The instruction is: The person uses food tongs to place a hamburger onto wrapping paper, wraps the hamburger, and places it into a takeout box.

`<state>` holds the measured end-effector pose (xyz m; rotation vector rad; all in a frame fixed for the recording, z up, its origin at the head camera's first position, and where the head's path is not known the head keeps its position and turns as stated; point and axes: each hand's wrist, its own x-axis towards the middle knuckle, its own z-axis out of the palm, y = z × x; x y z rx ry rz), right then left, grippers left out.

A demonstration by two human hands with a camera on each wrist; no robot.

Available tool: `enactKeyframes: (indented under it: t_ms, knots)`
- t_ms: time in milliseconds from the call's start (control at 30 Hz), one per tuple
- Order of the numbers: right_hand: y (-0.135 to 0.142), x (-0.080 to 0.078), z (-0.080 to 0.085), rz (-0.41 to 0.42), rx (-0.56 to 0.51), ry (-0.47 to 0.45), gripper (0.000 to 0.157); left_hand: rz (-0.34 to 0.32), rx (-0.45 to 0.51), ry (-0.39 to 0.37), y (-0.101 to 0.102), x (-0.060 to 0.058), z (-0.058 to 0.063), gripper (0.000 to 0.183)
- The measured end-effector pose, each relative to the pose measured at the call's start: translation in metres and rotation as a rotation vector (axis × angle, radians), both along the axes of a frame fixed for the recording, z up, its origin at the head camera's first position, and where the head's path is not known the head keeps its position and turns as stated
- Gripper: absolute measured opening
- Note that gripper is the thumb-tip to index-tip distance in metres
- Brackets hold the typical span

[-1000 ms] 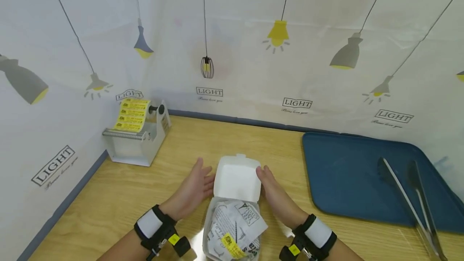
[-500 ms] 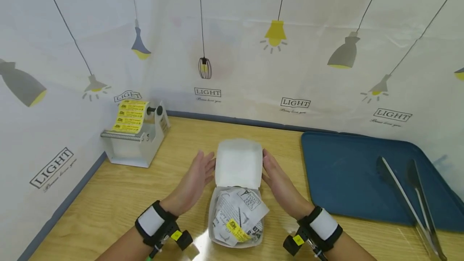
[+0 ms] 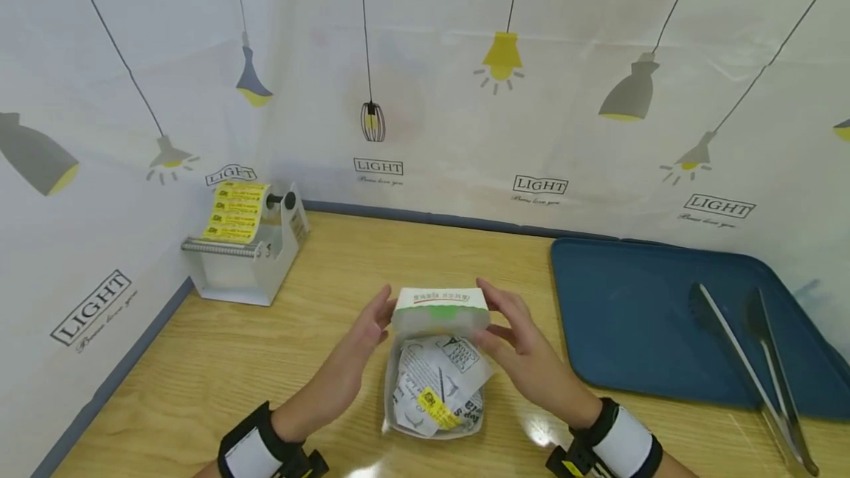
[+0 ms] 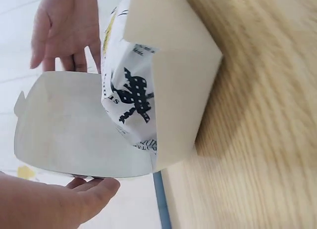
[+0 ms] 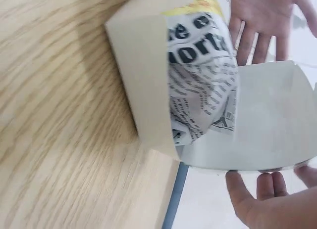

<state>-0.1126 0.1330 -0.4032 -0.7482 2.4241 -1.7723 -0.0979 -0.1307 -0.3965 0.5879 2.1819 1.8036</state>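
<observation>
A clamshell burger box (image 3: 388, 410) stands on the table with its lid (image 3: 440, 313) tipped partly forward. In it sits a burger (image 3: 438, 383) wrapped in printed paper, sealed with a yellow sticker (image 3: 438, 408). My left hand (image 3: 339, 369) touches the lid's left side with extended fingers. On the other side my right hand (image 3: 531, 352) has its fingers along the lid's edge and its thumb at the front corner. From the left wrist, the lid's pale inside (image 4: 84, 125) shows between both hands. The right wrist view shows the left hand (image 5: 265, 16) palm inward, fingers straight.
At the back left stands a label dispenser (image 3: 239, 271) with a roll of yellow labels (image 3: 234, 212). A blue tray (image 3: 631, 316) lies on the right, with metal tongs (image 3: 773, 375) across its front edge. A lamp-printed sheet (image 3: 432, 35) backs the wooden table (image 3: 319, 257).
The lid has swung from standing open to leaning forward, so its printed outside now shows. Both hands have moved with it along its sides. The box was first pushed away from me.
</observation>
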Motion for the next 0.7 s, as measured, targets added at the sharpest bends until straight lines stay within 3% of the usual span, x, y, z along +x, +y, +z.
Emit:
enactKeyframes:
  t_ms: [133,333,433,567,700]
  knots:
    - [-0.001,0.009,-0.005,0.006,0.05,0.07,0.054,0.001,-0.095,0.057,-0.001,0.014,-0.005,0.064]
    - [0.006,0.024,-0.009,0.034,0.127,0.053,0.047,-0.006,-0.285,0.111,-0.001,0.032,-0.012,0.116]
    - [0.008,0.034,-0.012,0.063,0.192,0.102,0.058,-0.025,-0.455,0.227,-0.001,0.035,-0.018,0.13]
    - [0.008,0.046,-0.02,0.078,0.292,0.196,0.073,0.008,-0.666,0.415,0.003,0.036,-0.024,0.131]
    - [0.007,0.051,-0.028,0.086,0.368,0.263,0.075,0.024,-0.745,0.458,0.007,0.037,-0.025,0.12]
